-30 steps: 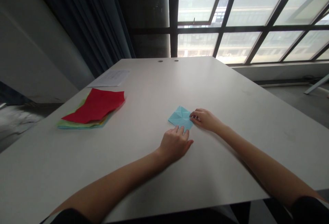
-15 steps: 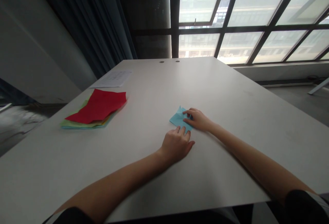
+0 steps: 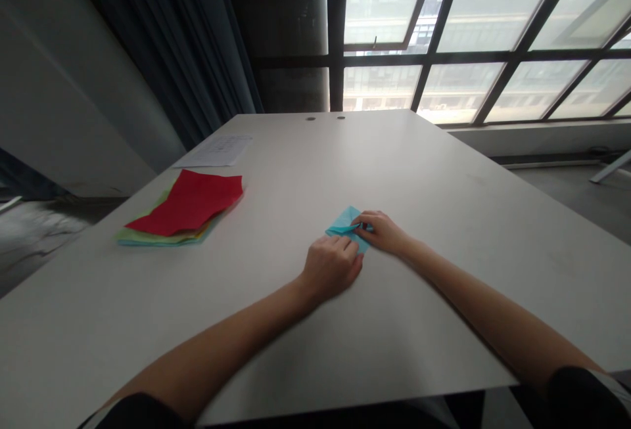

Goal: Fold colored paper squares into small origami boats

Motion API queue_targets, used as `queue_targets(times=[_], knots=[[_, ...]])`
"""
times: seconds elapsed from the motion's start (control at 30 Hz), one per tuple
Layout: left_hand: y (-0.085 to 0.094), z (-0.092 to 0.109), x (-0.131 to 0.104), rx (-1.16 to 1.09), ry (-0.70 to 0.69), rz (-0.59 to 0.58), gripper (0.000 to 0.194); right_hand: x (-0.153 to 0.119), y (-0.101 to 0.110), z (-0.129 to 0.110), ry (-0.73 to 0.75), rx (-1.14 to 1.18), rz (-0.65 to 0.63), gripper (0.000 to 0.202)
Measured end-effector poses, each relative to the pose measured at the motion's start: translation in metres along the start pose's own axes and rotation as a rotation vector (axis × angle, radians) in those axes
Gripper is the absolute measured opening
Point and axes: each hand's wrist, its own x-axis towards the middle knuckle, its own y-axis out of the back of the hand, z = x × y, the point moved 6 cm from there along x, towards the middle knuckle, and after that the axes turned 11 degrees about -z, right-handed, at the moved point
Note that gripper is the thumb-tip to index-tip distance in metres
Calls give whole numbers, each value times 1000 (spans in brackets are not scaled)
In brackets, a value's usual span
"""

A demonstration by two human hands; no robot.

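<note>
A small folded sheet of light blue paper [image 3: 351, 213] lies on the white table in front of me, with a raised fold running across its middle. From the right, my right hand [image 3: 380, 229] pinches that fold between thumb and fingertips. My left hand [image 3: 331, 261] is at the paper's near left edge, its fingers curled together against the sheet. The left fingertips and part of the paper under them are hidden.
To the left lies a stack of coloured paper, with a red sheet [image 3: 197, 199] on top and green, yellow and blue sheets below. Behind it is a printed white page [image 3: 217, 151]. Two round holes [image 3: 310, 119] sit near the table's far edge, with windows beyond.
A flap of the blue paper is now lifted into a fold across the middle. My left hand has moved slightly up and left, and its spread fingers have closed in.
</note>
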Motion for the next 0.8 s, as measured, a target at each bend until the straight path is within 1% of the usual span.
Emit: queue_targets(times=[0.07,0.13,0.2,0.27,0.33,0.47,0.63,0.8], knots=[[5,-19,4,-42,57,108,20,-2,0,-5,58,-91,-21,16],[5,-38,7,-116,108,158,19,-5,0,-10,117,-179,-55,20],[1,-52,10,-194,118,155,21,-7,-1,-15,157,-245,-90,22],[-6,-58,13,-244,99,109,21,-9,-2,-18,170,-282,-113,24],[-10,-59,14,-259,101,75,20,-11,-2,-19,167,-285,-122,24],[-11,-58,14,-229,122,62,17,-11,-1,-19,123,-211,-109,25],[-15,-49,15,-117,5,-5,18,-10,1,-18,84,-125,-111,25],[-17,-44,16,-79,-45,-37,21,-11,2,-19,74,-132,-147,29]])
